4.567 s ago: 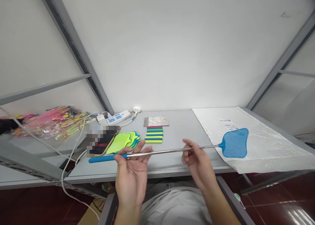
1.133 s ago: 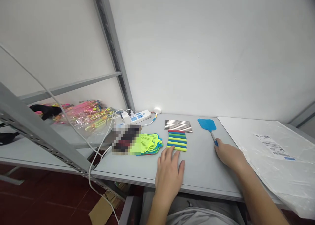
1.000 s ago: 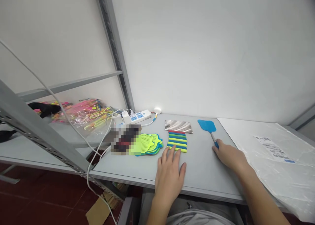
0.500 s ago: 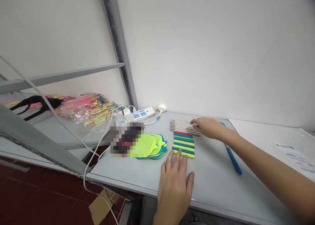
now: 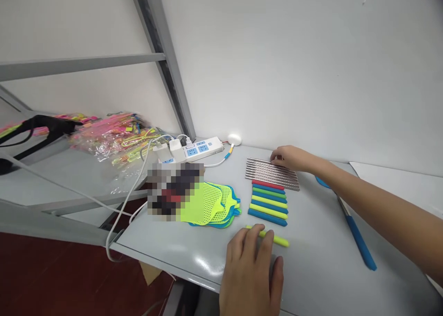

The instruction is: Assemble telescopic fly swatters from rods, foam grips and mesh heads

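Observation:
My left hand (image 5: 251, 270) lies over a yellow tube-shaped handle (image 5: 281, 241), fingertips touching it and thumb apart. Behind it is a row of coloured handles (image 5: 268, 200) in blue, yellow, green and red. My right hand (image 5: 285, 158) bends its fingers onto the far edge of a row of thin metal rods (image 5: 266, 170), pinching at a rod; its fingertips are partly hidden. To the left lies a pile of yellow and blue perforated fly swatter heads (image 5: 218, 205). A blue fly swatter (image 5: 360, 242) with a metal shaft lies under and beyond my right forearm.
A white power strip (image 5: 204, 149) with plugs and cables stands by the wall, beside a round white device (image 5: 234, 140). Grey shelf posts (image 5: 169, 71) rise at the left. Bagged colourful items (image 5: 114, 136) lie on the lower shelf. A white sheet (image 5: 387, 180) covers the right back.
My left hand has drawn the front yellow handle toward me, apart from the row. My right hand has shifted to the far edge of the metal rods. The view has turned slightly.

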Tool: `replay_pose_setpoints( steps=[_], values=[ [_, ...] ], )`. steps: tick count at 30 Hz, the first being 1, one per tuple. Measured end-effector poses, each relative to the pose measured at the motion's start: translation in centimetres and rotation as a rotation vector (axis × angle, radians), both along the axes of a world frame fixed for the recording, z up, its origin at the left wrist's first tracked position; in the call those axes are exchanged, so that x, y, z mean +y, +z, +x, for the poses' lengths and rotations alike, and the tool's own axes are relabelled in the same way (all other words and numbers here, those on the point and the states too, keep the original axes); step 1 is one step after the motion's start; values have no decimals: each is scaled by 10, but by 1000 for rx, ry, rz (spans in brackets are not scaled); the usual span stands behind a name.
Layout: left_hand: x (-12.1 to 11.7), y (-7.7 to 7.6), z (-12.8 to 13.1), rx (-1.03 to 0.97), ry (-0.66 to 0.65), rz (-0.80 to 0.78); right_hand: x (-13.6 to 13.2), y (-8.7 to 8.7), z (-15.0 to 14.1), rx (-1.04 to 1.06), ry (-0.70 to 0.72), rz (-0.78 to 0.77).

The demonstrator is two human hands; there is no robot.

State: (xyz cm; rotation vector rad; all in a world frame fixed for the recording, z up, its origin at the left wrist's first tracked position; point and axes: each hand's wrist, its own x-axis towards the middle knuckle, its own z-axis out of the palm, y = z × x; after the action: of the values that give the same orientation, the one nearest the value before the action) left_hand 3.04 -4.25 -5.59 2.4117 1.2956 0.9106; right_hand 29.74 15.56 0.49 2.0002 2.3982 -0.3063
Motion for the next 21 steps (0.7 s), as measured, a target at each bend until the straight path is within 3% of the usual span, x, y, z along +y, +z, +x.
replay_pose_setpoints(
  steps=[7, 12, 16, 21],
  values=[
    [5, 3, -3, 112, -55, 45, -4, 3, -3, -1, 65, 66],
    [7, 7, -5, 124, -112, -2, -25, 21, -2, 24, 3, 141],
    [6, 10, -3, 87, -125, -60, -72, 44, 1, 58, -84, 198],
    [2, 11, -6, -72, -152, -122, -164, 62, 11, 286, -302, 254]
  ],
)
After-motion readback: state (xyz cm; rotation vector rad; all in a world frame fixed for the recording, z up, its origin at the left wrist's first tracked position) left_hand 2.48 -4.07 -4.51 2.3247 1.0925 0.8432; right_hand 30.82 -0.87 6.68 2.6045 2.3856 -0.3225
